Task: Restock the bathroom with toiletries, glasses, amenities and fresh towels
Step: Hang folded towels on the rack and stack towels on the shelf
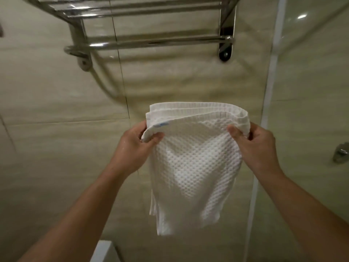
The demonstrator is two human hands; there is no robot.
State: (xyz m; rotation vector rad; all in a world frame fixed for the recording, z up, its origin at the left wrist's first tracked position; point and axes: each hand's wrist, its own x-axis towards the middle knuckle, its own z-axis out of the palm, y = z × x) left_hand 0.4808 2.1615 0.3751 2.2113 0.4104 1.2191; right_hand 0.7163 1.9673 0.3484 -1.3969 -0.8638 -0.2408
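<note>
A white waffle-weave towel [192, 167], folded in several layers, hangs in the air in front of the beige tiled wall. My left hand [136, 146] pinches its upper left corner beside a small blue label. My right hand [255, 146] pinches the upper right corner. The folded top edge runs between the two hands and the rest drops straight down. Above the towel, fixed to the wall, is a chrome towel rack [151, 42] with a lower rail and an upper shelf of bars; nothing hangs on the rail.
A glass shower partition [272, 72] with a pale edge strip stands at the right. Behind it a chrome fitting [341, 153] juts from the wall. A white edge [103, 250] shows at the bottom, below the towel.
</note>
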